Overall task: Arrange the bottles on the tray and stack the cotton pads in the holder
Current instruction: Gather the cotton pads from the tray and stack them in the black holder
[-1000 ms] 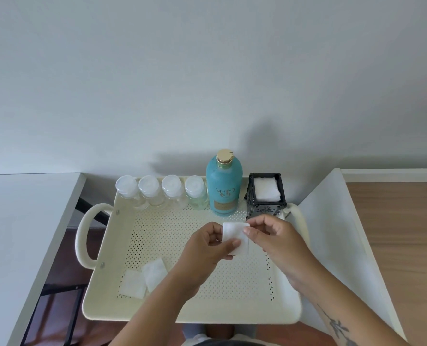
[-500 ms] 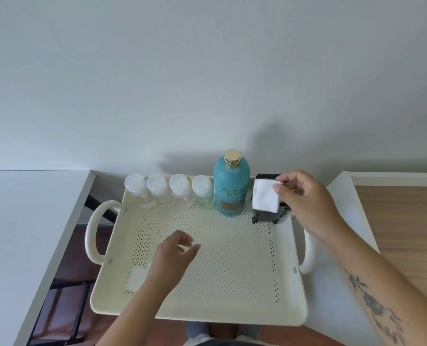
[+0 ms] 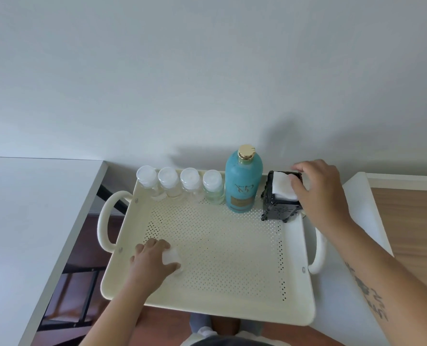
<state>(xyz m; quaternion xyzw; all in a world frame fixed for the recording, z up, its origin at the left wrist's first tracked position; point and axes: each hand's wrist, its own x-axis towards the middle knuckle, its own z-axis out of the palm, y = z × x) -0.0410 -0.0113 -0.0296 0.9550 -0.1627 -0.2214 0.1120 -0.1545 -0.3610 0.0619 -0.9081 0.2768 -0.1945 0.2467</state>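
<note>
Cotton pad [image 3: 283, 185] lies tilted across the open top of the black holder [image 3: 279, 204], pressed down by the fingers of the right hand [image 3: 319, 193], which drape over the holder's right side without fully closing. Just left of that hand stands the teal bottle [image 3: 243, 181] with a gold cap, and beyond it four small clear bottles [image 3: 180, 183] line up in a row along the far edge of the cream perforated tray [image 3: 207, 303]. The left hand [image 3: 152, 260] rests palm-down on the tray's near-left floor, its fingers and thumb curled around a second cotton pad [image 3: 171, 256] lying there, well apart from the holder.
</note>
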